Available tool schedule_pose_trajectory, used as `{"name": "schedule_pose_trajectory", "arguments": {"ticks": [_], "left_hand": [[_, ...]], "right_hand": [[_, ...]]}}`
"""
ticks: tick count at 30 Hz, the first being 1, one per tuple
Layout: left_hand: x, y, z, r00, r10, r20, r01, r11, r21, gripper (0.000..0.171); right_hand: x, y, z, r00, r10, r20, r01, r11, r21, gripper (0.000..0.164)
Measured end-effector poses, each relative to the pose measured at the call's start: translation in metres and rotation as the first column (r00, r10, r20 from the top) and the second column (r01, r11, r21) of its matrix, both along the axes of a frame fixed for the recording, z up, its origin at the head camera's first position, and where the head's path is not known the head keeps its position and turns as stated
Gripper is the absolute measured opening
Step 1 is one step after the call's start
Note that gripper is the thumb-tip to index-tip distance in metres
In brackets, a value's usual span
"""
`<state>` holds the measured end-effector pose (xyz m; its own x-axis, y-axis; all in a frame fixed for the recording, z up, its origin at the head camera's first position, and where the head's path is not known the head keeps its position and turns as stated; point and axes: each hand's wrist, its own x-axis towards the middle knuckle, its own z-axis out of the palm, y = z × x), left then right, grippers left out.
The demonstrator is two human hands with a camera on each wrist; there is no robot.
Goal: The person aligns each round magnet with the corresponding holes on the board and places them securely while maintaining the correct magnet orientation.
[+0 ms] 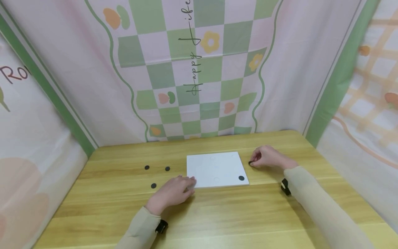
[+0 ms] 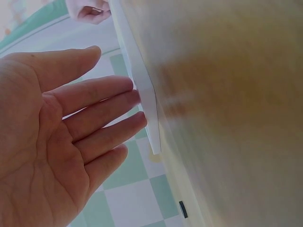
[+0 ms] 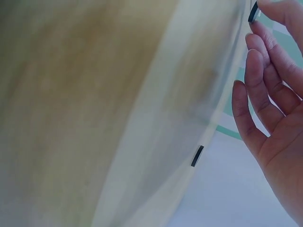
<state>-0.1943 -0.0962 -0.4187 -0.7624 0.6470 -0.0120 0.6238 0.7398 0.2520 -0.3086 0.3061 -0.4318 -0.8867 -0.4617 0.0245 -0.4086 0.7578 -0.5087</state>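
A white rectangular board (image 1: 211, 169) lies flat on the table, with one black disc (image 1: 241, 178) on its near right corner. Faint round outlines show on its surface. My left hand (image 1: 174, 192) rests its fingertips on the board's near left corner; in the left wrist view the fingers (image 2: 104, 111) are straight and hold nothing. Just right of the board, my right hand (image 1: 264, 157) pinches another black disc (image 3: 254, 12) between thumb and forefinger, its other fingers loosely bent. The right wrist view also has a black disc (image 3: 197, 156) lying on the table by that hand.
Three black discs lie on the wooden table (image 1: 217, 214) left of the board, among them a far left disc (image 1: 147, 167) and a nearer disc (image 1: 153, 185). A patterned cloth (image 1: 208, 86) hangs behind the table, with more cloth at both sides.
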Motion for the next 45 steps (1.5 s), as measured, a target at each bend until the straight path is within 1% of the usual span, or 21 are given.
{"name": "schedule_pose_trajectory", "arguments": {"ticks": [6,12,16,25,28,39,45], "left_hand": [[0.000,0.000,0.000,1.000,0.006,0.011,-0.006,1.000,0.005,0.040],[0.000,0.000,0.000,1.000,0.014,0.014,-0.014,1.000,0.004,0.040],[0.000,0.000,0.000,1.000,0.016,0.014,-0.016,1.000,0.002,0.040],[0.000,0.000,0.002,1.000,0.016,0.022,-0.016,1.000,-0.001,0.041],[0.000,0.000,0.003,1.000,0.015,0.026,-0.015,1.000,0.000,0.041],[0.002,0.000,0.003,0.999,0.017,0.035,-0.018,1.000,0.004,0.041],[0.001,0.000,0.003,0.999,0.021,0.034,-0.021,1.000,-0.001,0.041]], "right_hand": [[0.000,-0.003,0.001,1.000,0.003,0.006,-0.003,1.000,-0.030,0.014],[0.000,-0.007,0.004,0.999,-0.016,0.031,0.018,0.998,-0.059,0.012],[-0.001,-0.009,0.004,1.000,-0.010,0.026,0.012,0.998,-0.068,0.013],[-0.005,-0.011,0.003,1.000,-0.006,0.002,0.006,0.997,-0.073,0.014],[-0.006,-0.011,0.003,1.000,0.006,-0.006,-0.007,0.997,-0.077,0.014],[-0.010,-0.015,0.004,1.000,-0.009,-0.009,0.009,0.998,-0.064,0.013],[-0.013,-0.016,0.003,1.000,-0.009,-0.007,0.009,0.997,-0.074,0.014]]}}
